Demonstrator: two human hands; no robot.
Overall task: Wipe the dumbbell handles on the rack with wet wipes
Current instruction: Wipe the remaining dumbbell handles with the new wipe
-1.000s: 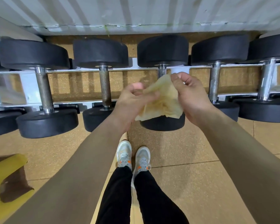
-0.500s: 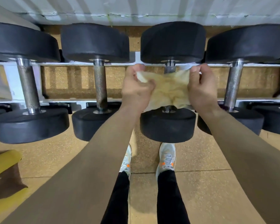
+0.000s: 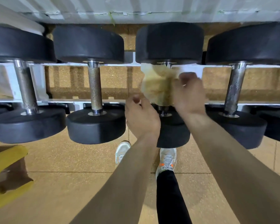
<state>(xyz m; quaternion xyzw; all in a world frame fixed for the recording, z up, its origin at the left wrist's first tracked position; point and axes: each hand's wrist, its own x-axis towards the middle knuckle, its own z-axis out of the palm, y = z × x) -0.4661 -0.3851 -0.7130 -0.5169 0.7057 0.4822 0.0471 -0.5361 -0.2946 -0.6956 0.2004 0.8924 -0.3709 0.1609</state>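
I'm draping the wipe (image 3: 154, 88) over the third handle (image 3: 163, 109), right grip (image 3: 189, 92) pinching it, left grip (image 3: 141, 117) unclear; next, squeeze and slide.

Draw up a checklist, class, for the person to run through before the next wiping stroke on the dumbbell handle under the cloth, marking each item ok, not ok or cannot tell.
1. Wipe covers the handle of the third dumbbell from the left: ok.
2. Right grip holds the wipe against that handle: ok.
3. Left grip has the wipe's lower edge: cannot tell; its curled fingers sit right beside it.
4. Dumbbell seated across the white rack: ok.
5. Wipe wet enough: cannot tell.
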